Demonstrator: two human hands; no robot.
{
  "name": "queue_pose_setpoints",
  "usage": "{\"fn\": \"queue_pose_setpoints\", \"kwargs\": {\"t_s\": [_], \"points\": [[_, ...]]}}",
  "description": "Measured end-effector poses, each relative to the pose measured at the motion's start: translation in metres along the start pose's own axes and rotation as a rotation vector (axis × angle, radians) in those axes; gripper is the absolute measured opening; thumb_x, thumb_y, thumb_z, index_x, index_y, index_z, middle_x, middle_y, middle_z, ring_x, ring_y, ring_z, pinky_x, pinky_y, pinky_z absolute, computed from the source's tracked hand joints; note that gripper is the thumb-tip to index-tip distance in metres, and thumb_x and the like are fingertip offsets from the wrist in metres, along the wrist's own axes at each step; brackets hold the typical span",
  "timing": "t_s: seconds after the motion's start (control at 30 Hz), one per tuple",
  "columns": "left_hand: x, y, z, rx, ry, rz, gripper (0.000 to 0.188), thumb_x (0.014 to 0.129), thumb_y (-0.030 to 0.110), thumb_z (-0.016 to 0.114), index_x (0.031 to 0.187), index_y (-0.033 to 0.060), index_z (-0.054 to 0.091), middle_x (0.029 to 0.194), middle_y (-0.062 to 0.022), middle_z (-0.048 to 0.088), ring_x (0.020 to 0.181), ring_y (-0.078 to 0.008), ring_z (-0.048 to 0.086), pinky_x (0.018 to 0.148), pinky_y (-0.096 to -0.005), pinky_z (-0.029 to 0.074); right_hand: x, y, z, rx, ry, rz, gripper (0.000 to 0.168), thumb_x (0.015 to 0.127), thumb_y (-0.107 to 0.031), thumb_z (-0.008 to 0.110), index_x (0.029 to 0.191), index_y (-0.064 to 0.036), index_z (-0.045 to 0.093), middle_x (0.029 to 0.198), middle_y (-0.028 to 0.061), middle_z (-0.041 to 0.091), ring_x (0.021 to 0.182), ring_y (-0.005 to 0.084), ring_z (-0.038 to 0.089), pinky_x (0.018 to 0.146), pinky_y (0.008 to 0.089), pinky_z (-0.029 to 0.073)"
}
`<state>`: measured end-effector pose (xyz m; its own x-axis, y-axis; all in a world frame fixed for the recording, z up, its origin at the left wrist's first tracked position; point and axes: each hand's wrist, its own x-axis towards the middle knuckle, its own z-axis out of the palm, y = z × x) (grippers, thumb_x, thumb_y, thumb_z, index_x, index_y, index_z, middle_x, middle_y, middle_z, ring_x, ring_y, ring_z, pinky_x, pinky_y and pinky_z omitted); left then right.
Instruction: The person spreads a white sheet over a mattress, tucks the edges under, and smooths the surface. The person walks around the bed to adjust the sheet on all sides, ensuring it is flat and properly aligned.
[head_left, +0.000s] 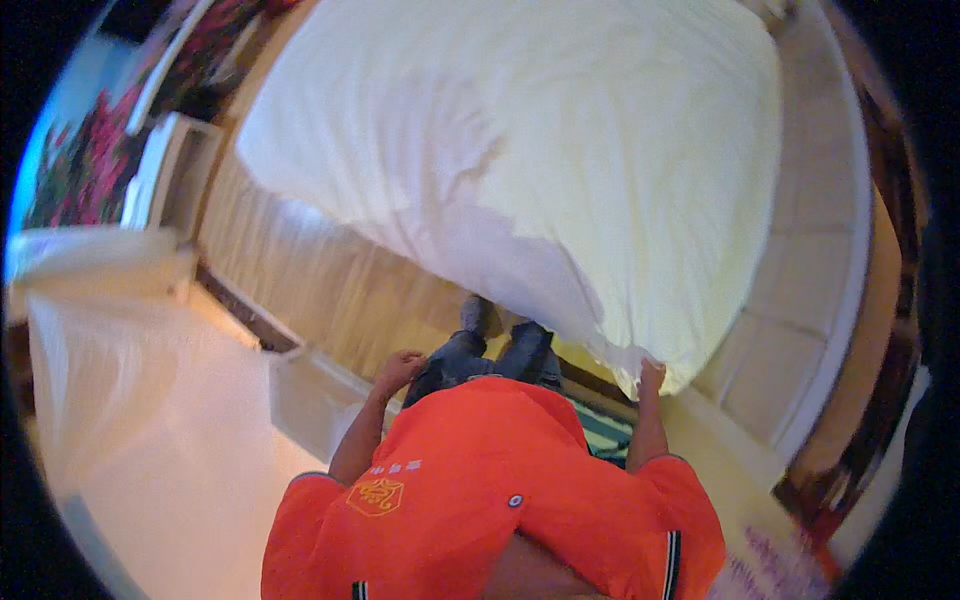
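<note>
A large white cloth, seemingly a bed sheet (615, 150), spreads out before me, wrinkled and partly shaded. My right hand (651, 373) grips its near right corner, where the fabric gathers into folds at the fist. From there the near edge slants away to the far left, above the wooden floor. My left hand (405, 365) hangs beside my left thigh, apart from the sheet. Its fingers look curled, and I see nothing held in it. What lies beneath the sheet is hidden.
Wood-look flooring (322, 277) shows left of my feet. A pale panelled surface (780, 330) with a white edge runs along the right. At the left are a pale box-like piece (315, 390), a white-framed unit (176, 172) and red flowers (90, 165).
</note>
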<state>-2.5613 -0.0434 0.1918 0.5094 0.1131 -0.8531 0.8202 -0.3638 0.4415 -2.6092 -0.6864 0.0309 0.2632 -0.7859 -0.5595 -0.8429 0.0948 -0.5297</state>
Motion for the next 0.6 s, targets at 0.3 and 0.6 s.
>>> {"fn": "queue_pose_setpoints", "kwargs": {"t_s": [0.3,0.6], "points": [[0.032,-0.111,-0.067,-0.152,-0.006,0.108,0.030,0.085,0.032,0.065,0.103,0.0071,0.067,0.082,-0.0039,0.064,0.068,-0.0141,0.059,0.057,-0.0283,0.048,-0.078,-0.135,0.104,-0.150,-0.621,-0.329,0.044,0.076,-0.015,0.071,0.115,0.001,0.059,0.094,0.0119,0.065,0.078,0.0235,0.066,0.058,0.0355,0.054],[0.059,-0.221,-0.211,-0.676,0.168,-0.208,0.030,0.086,0.031,0.064,0.105,0.0089,0.063,0.081,-0.0047,0.064,0.064,-0.0177,0.060,0.054,-0.0322,0.049,-0.359,-0.264,0.302,-0.473,-0.996,-0.520,0.033,0.085,-0.018,0.066,0.112,0.001,0.063,0.087,0.0057,0.067,0.071,0.0131,0.065,0.058,0.0236,0.051]]}}
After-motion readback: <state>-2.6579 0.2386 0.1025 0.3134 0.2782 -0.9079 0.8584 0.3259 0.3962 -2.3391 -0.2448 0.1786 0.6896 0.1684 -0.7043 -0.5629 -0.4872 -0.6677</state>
